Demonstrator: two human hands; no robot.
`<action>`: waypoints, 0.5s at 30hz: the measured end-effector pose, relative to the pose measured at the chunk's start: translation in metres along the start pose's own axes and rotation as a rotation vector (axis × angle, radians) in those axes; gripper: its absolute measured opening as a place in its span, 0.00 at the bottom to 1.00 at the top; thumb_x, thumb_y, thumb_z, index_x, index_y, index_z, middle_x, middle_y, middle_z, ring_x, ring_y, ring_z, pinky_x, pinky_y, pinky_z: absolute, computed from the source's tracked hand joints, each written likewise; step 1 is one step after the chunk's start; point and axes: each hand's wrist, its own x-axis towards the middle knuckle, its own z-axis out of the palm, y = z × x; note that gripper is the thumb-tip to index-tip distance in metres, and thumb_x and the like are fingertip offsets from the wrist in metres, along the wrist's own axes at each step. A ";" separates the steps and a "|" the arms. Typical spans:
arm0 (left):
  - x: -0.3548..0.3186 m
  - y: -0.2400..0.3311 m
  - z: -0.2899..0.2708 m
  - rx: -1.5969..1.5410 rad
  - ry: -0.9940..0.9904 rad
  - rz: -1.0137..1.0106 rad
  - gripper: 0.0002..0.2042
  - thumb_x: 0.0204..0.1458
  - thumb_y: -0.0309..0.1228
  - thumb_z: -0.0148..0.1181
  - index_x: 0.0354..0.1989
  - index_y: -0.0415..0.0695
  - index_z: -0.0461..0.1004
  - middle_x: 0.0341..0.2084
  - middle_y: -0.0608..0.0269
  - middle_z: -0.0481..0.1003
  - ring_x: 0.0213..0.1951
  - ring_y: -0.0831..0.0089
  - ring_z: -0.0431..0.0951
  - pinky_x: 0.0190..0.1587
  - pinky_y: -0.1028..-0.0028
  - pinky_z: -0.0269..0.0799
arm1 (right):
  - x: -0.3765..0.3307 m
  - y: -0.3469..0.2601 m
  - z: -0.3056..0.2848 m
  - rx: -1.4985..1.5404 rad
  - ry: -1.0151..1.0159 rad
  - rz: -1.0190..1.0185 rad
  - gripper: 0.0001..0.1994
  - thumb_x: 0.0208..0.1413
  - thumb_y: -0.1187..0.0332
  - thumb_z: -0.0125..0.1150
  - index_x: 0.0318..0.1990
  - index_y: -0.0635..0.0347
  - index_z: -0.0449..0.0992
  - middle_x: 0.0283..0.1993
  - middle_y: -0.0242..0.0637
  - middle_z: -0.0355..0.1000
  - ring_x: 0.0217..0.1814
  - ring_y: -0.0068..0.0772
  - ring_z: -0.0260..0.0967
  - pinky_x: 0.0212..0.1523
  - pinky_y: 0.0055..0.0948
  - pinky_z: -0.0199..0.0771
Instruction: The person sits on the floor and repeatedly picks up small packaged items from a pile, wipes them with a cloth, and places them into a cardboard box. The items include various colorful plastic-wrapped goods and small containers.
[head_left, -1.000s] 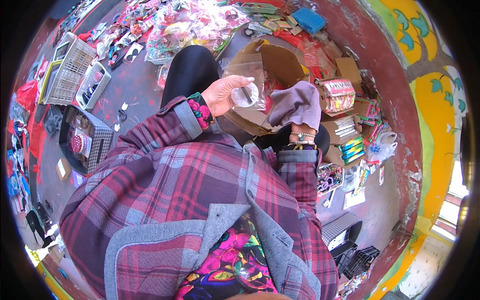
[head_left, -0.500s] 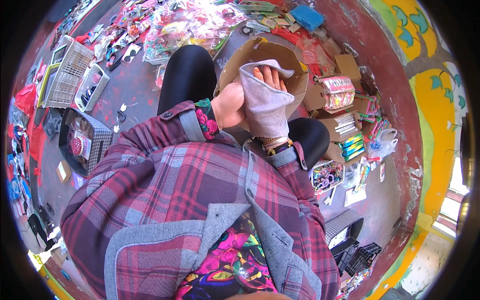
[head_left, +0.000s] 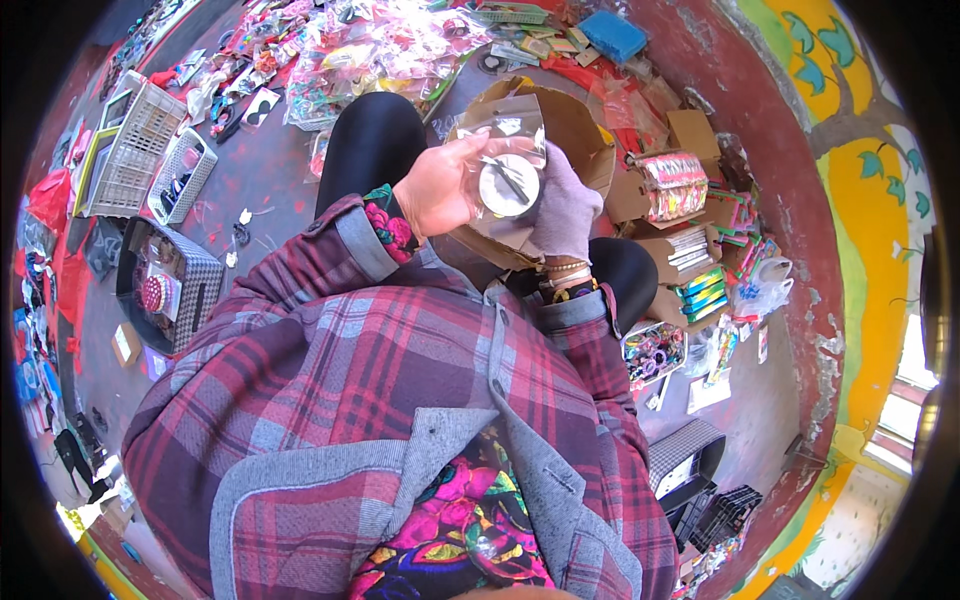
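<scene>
No words or numbers readable, any print on the clear bag and the yellow-green packs, too small or blurred to tell

Between left knee and right knee: cardboard box. Over the box: plastic sleeve in the left hand, with disc inside. Just right of the sleeve: right hand, wrapped in cloth. Ahead, beyond the left knee: heap of packets. At left, from far to near: large basket, small basket to its right, bin, small carton. Right of the cardboard box, near the wall: open cartons. Behind these: basket of small articles. Farther back: second bin, with crate behind.
</scene>
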 end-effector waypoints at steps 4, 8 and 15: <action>0.000 0.009 -0.013 -0.085 -0.013 0.070 0.25 0.59 0.40 0.31 0.55 0.31 0.58 0.53 0.47 0.63 0.55 0.60 0.64 0.58 0.62 0.57 | 0.013 0.053 -0.009 -0.342 -0.248 -0.160 0.06 0.47 0.70 0.52 0.33 0.57 0.71 0.37 0.42 0.71 0.38 0.43 0.70 0.36 0.33 0.69; -0.001 0.007 -0.015 -0.006 0.069 0.127 0.24 0.58 0.39 0.34 0.53 0.31 0.62 0.53 0.48 0.63 0.54 0.62 0.65 0.57 0.62 0.57 | 0.022 0.046 -0.006 0.424 -0.349 0.027 0.07 0.49 0.71 0.50 0.36 0.57 0.71 0.37 0.39 0.71 0.37 0.36 0.70 0.37 0.28 0.69; -0.002 0.004 -0.020 0.042 -0.046 -0.052 0.24 0.59 0.40 0.33 0.53 0.32 0.62 0.46 0.52 0.69 0.48 0.62 0.70 0.55 0.62 0.61 | 0.040 0.025 -0.001 0.454 -0.525 0.075 0.11 0.50 0.72 0.49 0.41 0.57 0.71 0.37 0.37 0.71 0.37 0.32 0.70 0.37 0.24 0.69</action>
